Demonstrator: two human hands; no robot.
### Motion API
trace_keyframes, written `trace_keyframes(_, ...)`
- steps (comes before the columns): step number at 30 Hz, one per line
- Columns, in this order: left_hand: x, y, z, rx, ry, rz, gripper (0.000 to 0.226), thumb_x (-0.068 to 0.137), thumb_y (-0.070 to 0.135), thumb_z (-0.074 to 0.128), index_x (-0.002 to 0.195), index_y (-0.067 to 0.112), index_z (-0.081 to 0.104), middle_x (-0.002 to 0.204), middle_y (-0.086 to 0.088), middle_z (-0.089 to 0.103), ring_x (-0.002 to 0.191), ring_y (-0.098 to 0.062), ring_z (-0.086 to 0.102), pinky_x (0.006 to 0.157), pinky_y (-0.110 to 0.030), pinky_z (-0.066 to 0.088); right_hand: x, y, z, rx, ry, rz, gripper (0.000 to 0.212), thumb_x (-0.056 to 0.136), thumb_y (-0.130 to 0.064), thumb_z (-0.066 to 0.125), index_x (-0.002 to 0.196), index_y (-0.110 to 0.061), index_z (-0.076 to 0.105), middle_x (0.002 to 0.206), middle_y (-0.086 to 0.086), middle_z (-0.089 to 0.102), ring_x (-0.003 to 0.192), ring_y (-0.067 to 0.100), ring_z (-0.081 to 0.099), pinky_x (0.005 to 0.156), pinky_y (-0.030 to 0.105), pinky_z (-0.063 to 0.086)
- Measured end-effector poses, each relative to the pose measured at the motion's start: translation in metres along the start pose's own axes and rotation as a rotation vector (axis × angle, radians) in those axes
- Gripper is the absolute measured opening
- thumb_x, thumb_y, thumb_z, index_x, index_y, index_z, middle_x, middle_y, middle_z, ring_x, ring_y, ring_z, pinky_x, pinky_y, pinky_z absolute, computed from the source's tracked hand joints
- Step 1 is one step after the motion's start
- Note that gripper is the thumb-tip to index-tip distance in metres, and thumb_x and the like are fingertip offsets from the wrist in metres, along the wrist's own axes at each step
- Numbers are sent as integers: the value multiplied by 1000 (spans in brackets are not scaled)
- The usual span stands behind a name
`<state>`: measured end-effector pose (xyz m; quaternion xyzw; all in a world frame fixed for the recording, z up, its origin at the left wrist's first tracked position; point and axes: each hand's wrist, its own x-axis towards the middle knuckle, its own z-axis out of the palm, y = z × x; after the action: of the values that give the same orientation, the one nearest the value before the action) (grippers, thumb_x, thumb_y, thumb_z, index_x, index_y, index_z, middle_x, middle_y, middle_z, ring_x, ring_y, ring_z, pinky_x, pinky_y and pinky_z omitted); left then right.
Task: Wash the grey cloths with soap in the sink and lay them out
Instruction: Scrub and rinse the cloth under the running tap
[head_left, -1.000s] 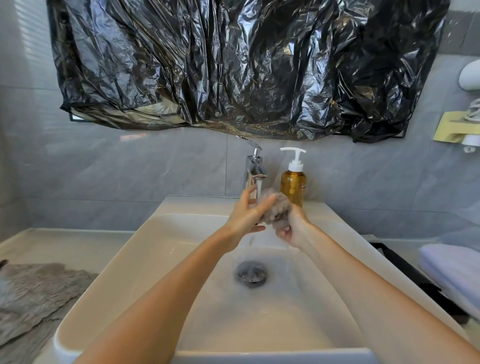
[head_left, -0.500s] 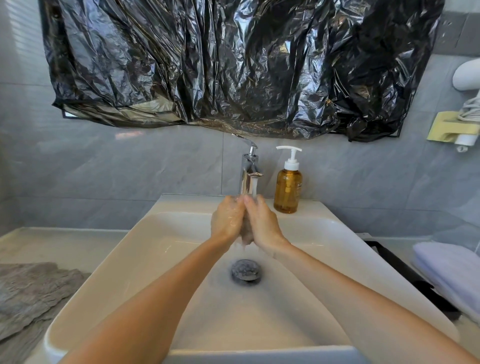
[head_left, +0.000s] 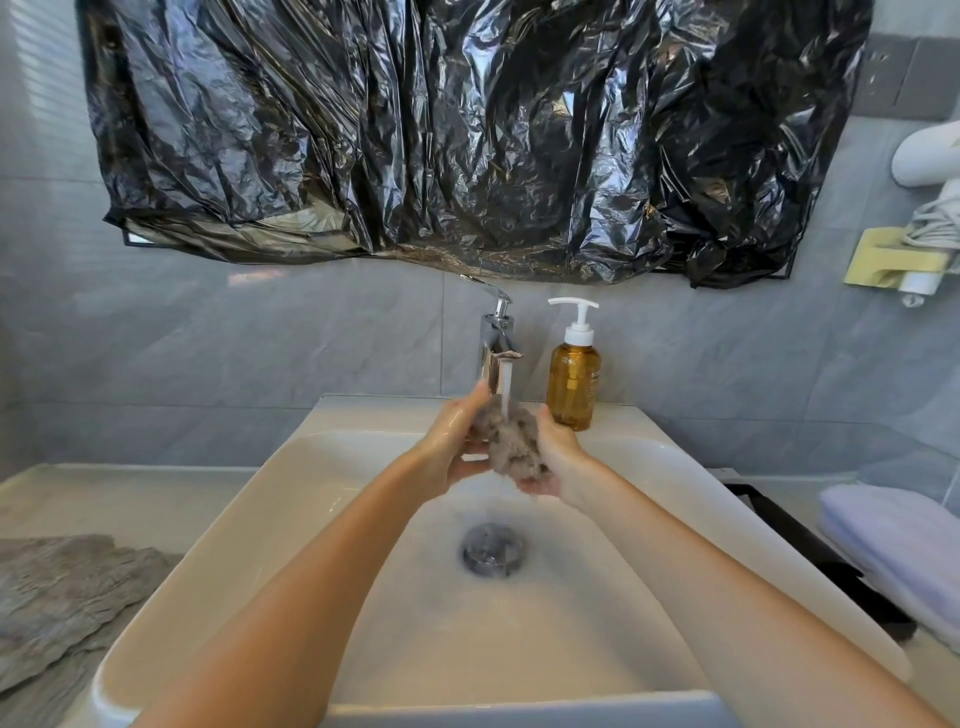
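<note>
Bunched grey cloth (head_left: 511, 441) is sitting inside the grip — left hand (head_left: 451, 442) and right hand (head_left: 555, 460) are clamping it from both sides — under the running tap (head_left: 497, 340), above the sink (head_left: 291, 460).

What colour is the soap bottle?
The soap bottle is amber brown with a white pump, clearest in the head view.
</note>
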<state>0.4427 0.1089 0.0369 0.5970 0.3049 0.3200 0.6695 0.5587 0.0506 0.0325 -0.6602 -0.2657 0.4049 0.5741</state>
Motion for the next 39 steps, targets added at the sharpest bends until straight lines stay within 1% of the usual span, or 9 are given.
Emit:
trace_keyframes(5,5,-3,2,45,54,88,49,83,19,74,122,12,45,108,-8,64,90,-16,64,72,-25,55,-4,-6,-11,-10,-152,44,63,92,-67,34,98,-11,60,69,8,62,57,19,54,51,28,47)
trace_keyframes(8,13,-9,-1,167,211,181,34,88,30,68,114,13,54,110,-10,65,99,-22,64,89,-39,54,-2,2,-5,-363,-220,-147,62,91,-69,34,134,-25,39,119,6,62,97,27,66,69,41,59)
trace_keyframes(12,15,-9,-9,216,383,186,39,90,48,58,109,15,61,110,-9,66,104,-26,61,96,-46,50,-1,14,8,-528,-297,-368,82,86,-66,50,150,-33,11,151,1,34,136,24,38,110,48,37)
trace_keyframes(18,16,7,-19,-246,425,161,36,95,35,56,120,9,48,117,-10,61,103,-26,61,67,-31,53,-4,2,-3,-219,-312,-352,79,72,-29,84,134,-24,35,130,-3,55,110,18,61,89,41,55)
trace_keyframes(23,12,8,-22,-182,405,187,46,100,6,44,139,27,33,116,-4,53,97,-22,61,61,-30,53,0,-13,-15,432,-152,-256,34,92,2,54,120,-18,53,106,9,63,86,20,63,63,32,56)
trace_keyframes(27,-1,11,-5,-108,143,43,22,95,7,44,112,13,56,89,-5,57,77,-17,57,68,-33,52,-3,-17,-13,687,-149,-208,32,100,-2,41,125,-20,52,98,13,62,79,20,62,47,25,54)
trace_keyframes(29,-9,10,5,-75,-23,-25,13,95,25,51,94,14,57,77,-6,58,68,-16,54,60,-27,48,-4,-16,-9,603,-158,-274,37,99,-1,41,127,-24,50,111,15,58,89,24,63,54,29,56)
trace_keyframes(32,0,-5,14,49,-42,22,42,85,44,68,111,15,52,78,-7,62,64,-17,55,48,-24,42,-11,-14,0,201,-129,-393,29,101,-15,42,124,-30,50,125,9,52,111,27,57,61,28,52)
trace_keyframes(39,1,-7,12,81,164,187,19,96,14,48,82,10,60,48,-7,51,37,-18,45,39,-21,35,-5,7,19,-383,109,-648,21,99,-47,38,99,-29,48,112,9,50,113,25,47,95,41,43)
